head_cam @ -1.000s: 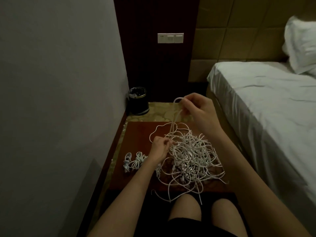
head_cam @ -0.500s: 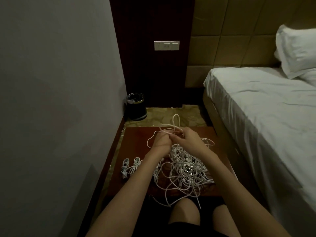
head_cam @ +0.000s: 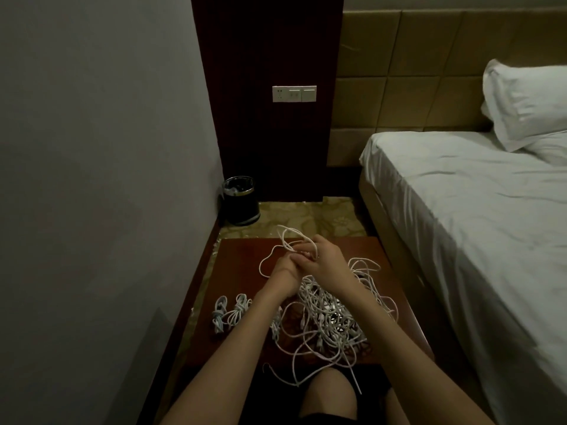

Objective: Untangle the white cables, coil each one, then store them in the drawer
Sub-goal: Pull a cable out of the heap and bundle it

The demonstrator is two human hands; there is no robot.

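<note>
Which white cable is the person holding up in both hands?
The looped cable at the table's far side, gripped by the left hand and right hand; the others lie down.

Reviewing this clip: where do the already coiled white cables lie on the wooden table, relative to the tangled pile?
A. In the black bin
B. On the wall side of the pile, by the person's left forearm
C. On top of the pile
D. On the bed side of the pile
B: the coiled cables sit on the table toward the wall, left of the tangled pile.
</note>
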